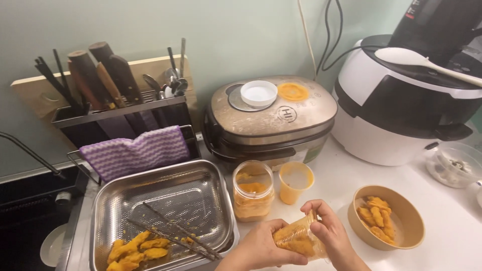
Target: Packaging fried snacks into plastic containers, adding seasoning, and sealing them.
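Both my hands hold one clear plastic cup (296, 236) smeared with orange mash, tilted on its side near the counter's front edge. My left hand (261, 248) grips it from the left and below; my right hand (329, 233) wraps it from the right. Just behind stand a clear jar (253, 190) partly filled with orange mash and a small orange-stained cup (295, 181). A tan bowl (411, 221) with orange pieces (375, 218) sits to the right. To the left, a perforated steel tray (165, 198) holds orange pieces (135, 249) and a pair of chopsticks (173, 232).
A bronze rice cooker (273, 120) with a white lid and an orange lid on top stands behind the jar. A large white-and-black cooker (401, 100) with a white spoon is at right. A knife rack (115, 105) with a purple cloth is at left, beside a black sink (30, 200).
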